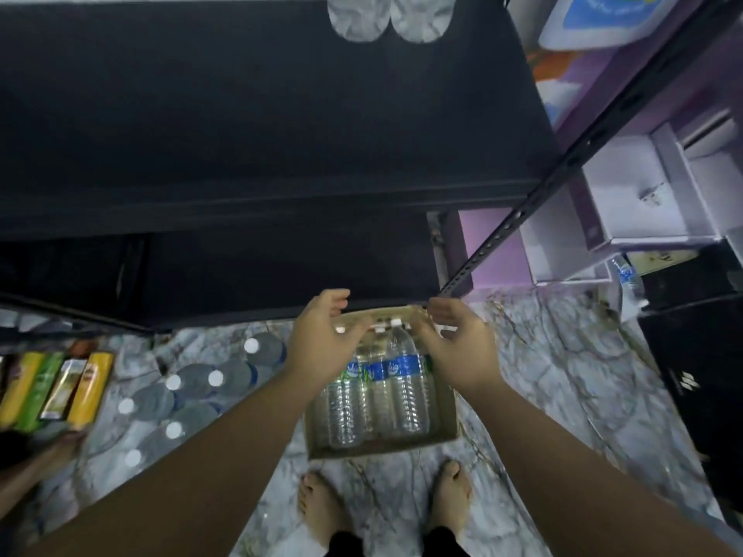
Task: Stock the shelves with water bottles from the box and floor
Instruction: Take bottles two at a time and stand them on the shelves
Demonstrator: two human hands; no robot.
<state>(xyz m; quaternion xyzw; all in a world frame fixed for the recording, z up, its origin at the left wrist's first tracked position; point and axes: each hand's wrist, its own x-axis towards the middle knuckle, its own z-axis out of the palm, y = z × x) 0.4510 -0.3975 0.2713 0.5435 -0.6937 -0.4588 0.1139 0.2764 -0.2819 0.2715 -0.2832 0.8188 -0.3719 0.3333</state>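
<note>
Boxed bottles [378,391] below both empty hands

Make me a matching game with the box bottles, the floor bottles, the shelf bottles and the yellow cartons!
Things:
1. box bottles
2. floor bottles
3. shelf bottles
4. yellow cartons

Places:
A. far left on the floor
B. lying down between the hands
C. top of the picture
D. upright, white caps showing, left of the box

Pairs: 1-B, 2-D, 3-C, 4-A

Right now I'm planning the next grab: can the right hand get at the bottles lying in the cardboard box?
Probably yes. The right hand hovers open just above the bottles in the topless cardboard box, with nothing between them; the left hand is beside it, not blocking.
</note>
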